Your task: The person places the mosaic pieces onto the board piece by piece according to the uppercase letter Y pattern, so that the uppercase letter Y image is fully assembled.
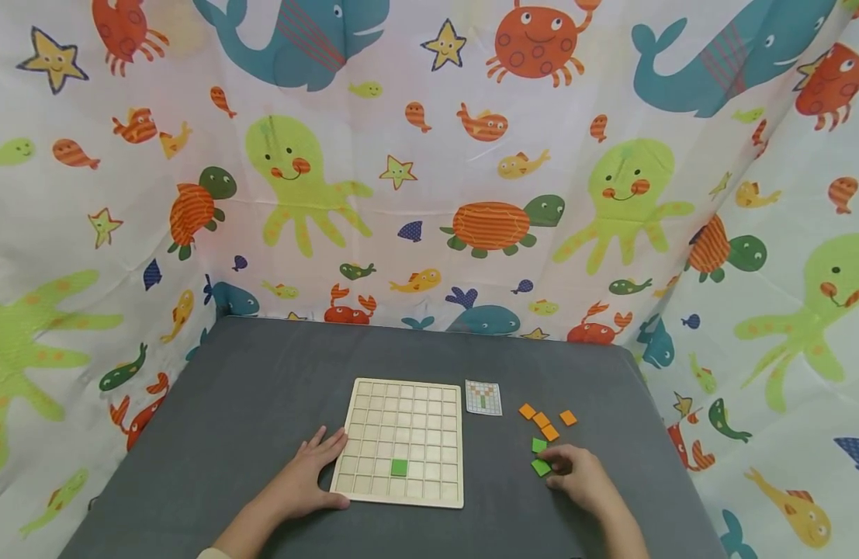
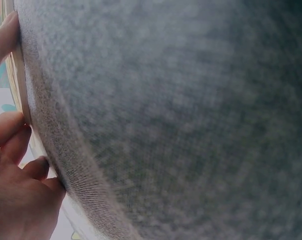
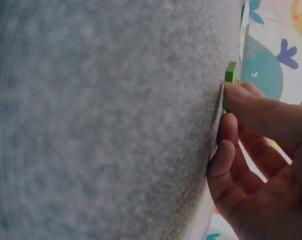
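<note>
A square wooden grid board (image 1: 405, 503) lies on the table, with one green square tile (image 1: 399, 467) in one of its lower cells. My left hand (image 1: 299, 477) rests against the board's left edge, fingers and thumb spread; the left wrist view shows its fingertips along the wooden rim (image 2: 20, 85). To the right of the board, my right hand (image 1: 584, 480) pinches a loose green tile (image 1: 541, 467) between thumb and index finger. Another green tile (image 1: 538, 445) lies just beyond it. In the right wrist view the thumb partly hides the green tile (image 3: 231, 72).
Several orange tiles (image 1: 541, 420) lie scattered beyond the right hand. A small printed pattern card (image 1: 483, 398) sits beside the board's upper right corner. The grey table (image 1: 282, 365) is enclosed by a curtain (image 1: 401, 279) printed with sea animals.
</note>
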`<state>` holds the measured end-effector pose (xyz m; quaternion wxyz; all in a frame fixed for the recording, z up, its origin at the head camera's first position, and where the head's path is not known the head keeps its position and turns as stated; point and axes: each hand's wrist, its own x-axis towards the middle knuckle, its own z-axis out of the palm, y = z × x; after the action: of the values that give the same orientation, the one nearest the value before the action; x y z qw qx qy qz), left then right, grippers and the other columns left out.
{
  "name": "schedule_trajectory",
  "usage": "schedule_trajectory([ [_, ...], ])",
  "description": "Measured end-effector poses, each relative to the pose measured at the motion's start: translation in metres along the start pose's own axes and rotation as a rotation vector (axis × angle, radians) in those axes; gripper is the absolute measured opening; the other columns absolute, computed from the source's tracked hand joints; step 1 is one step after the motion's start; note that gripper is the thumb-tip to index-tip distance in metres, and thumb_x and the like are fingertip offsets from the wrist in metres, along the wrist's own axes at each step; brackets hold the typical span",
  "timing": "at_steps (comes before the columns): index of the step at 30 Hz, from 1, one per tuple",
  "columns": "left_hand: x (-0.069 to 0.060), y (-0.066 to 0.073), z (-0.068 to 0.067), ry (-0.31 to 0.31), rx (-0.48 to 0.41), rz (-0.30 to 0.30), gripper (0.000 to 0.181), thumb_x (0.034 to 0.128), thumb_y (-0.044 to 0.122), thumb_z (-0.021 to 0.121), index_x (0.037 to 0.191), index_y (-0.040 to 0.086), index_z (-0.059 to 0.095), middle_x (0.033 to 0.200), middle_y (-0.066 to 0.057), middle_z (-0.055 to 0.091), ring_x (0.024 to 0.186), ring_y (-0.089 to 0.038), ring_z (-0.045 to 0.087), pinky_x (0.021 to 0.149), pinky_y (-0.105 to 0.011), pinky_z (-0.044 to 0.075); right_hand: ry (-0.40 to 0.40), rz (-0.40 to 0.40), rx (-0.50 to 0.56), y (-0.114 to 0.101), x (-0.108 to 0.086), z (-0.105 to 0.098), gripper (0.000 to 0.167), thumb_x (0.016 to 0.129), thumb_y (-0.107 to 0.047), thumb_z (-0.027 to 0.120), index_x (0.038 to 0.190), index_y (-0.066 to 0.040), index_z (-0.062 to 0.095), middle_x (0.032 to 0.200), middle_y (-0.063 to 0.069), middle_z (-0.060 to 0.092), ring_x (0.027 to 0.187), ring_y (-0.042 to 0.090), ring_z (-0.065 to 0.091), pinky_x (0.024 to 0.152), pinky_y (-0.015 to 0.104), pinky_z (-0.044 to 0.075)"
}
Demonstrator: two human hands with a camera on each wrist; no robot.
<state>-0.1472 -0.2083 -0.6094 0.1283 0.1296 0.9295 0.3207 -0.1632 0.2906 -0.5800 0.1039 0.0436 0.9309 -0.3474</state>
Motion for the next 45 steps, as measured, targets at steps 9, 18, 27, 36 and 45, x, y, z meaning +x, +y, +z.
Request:
schedule_trajectory([
  [9,0.001,-0.001,0.002,0.003,-0.001,-0.004,0.115,0.0618,0.054,0.091,0.156,0.011,0.04,0.165,-0.002,0.032,0.155,-0.041,0.014,0.12,-0.069,0.014,0.003,-0.018,-0.025,0.002,0.002,0.002,0.034,0.07,0.001,0.087,0.1,-0.013,0.079,0.1,0.001,0.073,0.084,0.014,0.063,0.072,0.034,0.054],
  [18,0.001,0.001,0.0,0.004,0.009,0.006,0.115,0.0619,0.054,0.091,0.155,0.009,0.041,0.165,-0.004,0.033,0.155,-0.042,0.014,0.119,-0.07,0.014,0.008,-0.065,-0.081,0.002,0.001,0.007,0.026,0.072,-0.01,0.089,0.095,-0.014,0.076,0.089,-0.004,0.068,0.078,0.01,0.06,0.068,0.031,0.052],
  [27,0.001,0.002,-0.001,0.006,0.003,0.005,0.114,0.0621,0.053,0.091,0.155,0.009,0.041,0.165,-0.003,0.032,0.155,-0.041,0.014,0.12,-0.069,0.014,0.076,-0.126,-0.027,-0.004,-0.001,0.005,0.026,0.078,-0.01,0.086,0.102,-0.016,0.076,0.083,-0.006,0.065,0.071,0.009,0.056,0.061,0.023,0.048],
  [36,-0.002,-0.001,0.0,-0.004,0.001,-0.002,0.114,0.0631,0.053,0.091,0.156,0.01,0.04,0.165,-0.003,0.032,0.155,-0.041,0.014,0.12,-0.069,0.014,0.107,-0.211,-0.025,-0.022,0.0,0.003,0.024,0.079,-0.011,0.085,0.1,-0.02,0.077,0.087,-0.005,0.067,0.073,0.005,0.059,0.066,0.022,0.053],
  [45,-0.001,0.004,-0.002,-0.004,-0.006,-0.006,0.113,0.0636,0.051,0.091,0.156,0.009,0.039,0.165,-0.004,0.032,0.155,-0.042,0.013,0.12,-0.069,0.013,0.104,-0.307,-0.014,-0.037,0.006,0.01,0.026,0.077,-0.012,0.088,0.095,-0.026,0.075,0.091,-0.008,0.066,0.074,0.005,0.058,0.064,0.023,0.05],
])
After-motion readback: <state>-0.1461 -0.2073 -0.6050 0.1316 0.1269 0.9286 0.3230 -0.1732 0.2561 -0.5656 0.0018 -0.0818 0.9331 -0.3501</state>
